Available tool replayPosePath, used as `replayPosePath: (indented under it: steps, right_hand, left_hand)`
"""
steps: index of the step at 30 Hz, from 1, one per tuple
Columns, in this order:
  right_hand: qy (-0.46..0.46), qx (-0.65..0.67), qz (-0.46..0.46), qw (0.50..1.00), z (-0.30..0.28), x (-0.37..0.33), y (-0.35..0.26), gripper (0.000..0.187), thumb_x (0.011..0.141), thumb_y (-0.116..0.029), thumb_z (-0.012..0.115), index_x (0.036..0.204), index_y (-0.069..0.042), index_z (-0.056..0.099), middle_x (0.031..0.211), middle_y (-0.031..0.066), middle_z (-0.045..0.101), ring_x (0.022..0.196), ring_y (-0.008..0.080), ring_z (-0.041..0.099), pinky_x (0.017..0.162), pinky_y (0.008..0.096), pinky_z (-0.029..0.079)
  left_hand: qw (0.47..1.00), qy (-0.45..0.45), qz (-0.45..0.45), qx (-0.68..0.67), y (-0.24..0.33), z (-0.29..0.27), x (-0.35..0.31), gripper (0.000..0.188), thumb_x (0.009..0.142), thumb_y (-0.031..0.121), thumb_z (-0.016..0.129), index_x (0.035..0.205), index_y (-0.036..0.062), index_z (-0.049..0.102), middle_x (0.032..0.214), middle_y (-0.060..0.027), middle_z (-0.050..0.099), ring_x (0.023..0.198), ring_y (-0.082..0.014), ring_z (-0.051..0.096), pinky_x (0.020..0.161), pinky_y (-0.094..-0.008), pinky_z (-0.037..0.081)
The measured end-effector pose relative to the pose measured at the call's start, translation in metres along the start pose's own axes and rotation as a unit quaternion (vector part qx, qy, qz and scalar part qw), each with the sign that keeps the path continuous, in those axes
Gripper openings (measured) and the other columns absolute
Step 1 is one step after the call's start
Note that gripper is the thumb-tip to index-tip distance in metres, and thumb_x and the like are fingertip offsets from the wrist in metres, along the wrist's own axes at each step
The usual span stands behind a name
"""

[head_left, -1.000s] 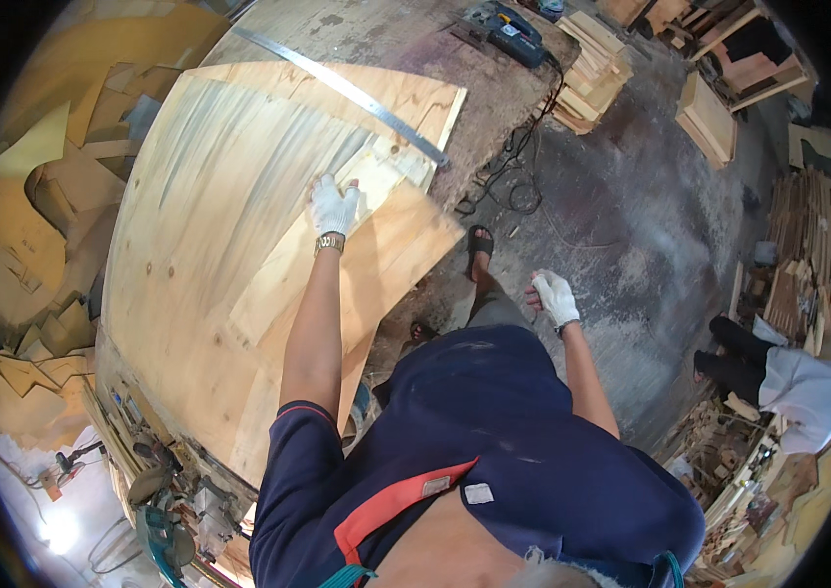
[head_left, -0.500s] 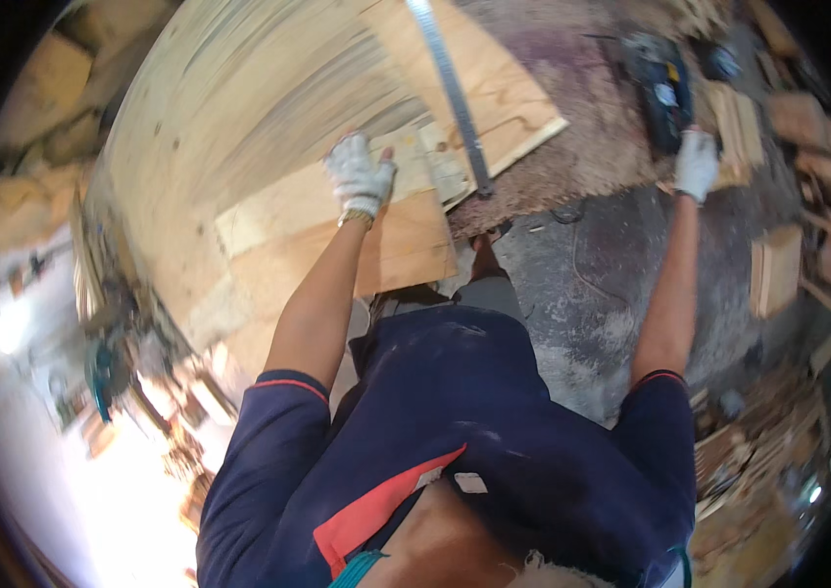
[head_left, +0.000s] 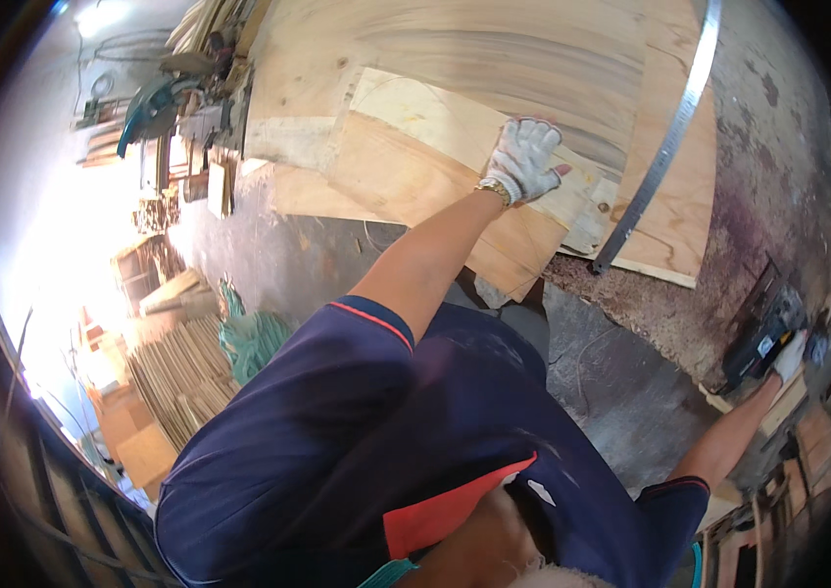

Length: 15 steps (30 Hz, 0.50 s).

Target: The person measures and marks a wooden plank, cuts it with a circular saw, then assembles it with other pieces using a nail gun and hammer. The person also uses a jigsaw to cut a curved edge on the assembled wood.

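The person's left hand, in a white glove with bare fingertips, presses palm down on a pale narrow board, its fingers spread and clasping nothing. A metal-banded watch circles that wrist. The board lies along a tan plywood piece that juts past the bench's near edge toward the person, and both rest on a large plywood sheet covering much of the bench.

To the right of these, a steel ruler lies slantwise over a strip of plywood, its lower end close to the bench's near edge.

The gloved right hand reaches to a dark handheld power tool at the bench's near right corner; whether its fingers grip the tool cannot be told. Light wood pieces sit just beyond that corner.

Well away to the left, green bundled material lies beside a stack of thin wooden strips.
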State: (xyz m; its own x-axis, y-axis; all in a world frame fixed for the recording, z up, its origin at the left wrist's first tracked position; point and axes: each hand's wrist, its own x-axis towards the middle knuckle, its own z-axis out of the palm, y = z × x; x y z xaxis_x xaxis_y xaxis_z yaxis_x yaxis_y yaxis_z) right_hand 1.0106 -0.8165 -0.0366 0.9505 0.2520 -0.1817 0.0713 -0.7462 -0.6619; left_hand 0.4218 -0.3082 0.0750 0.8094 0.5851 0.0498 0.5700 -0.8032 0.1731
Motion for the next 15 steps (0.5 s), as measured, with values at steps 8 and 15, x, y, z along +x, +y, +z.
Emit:
replayPosePath:
  steps: [8, 15]
  right_hand:
    - [-0.12, 0.38, 0.247, 0.883, -0.019, -0.072, -0.013, 0.064, 0.103, -0.049, 0.057, 0.143, 0.001, 0.053, 0.137, 0.0186, 0.059, 0.125, 0.0286, 0.057, 0.111, 0.0457, 0.045]
    - [-0.143, 0.717, 0.103, 0.675, 0.038, -0.243, -0.094, 0.051, 0.094, -0.033, 0.063, 0.126, 0.006, 0.055, 0.123, 0.019, 0.057, 0.112, 0.0323, 0.053, 0.11, 0.0499, 0.04]
  left_hand:
    - [1.0, -0.025, -0.01, -0.014, -0.001, -0.007, -0.002, 0.06, 0.088, 0.05, 0.066, 0.129, 0.0075, 0.056, 0.137, -0.0148, 0.058, 0.135, -0.032, 0.049, 0.117, -0.0492, 0.032]
    - [0.999, -0.018, -0.003, -0.034, -0.003, 0.004, -0.009, 0.059, 0.091, 0.051, 0.064, 0.129, 0.0065, 0.057, 0.142, -0.017, 0.056, 0.139, -0.0349, 0.047, 0.119, -0.0511, 0.03]
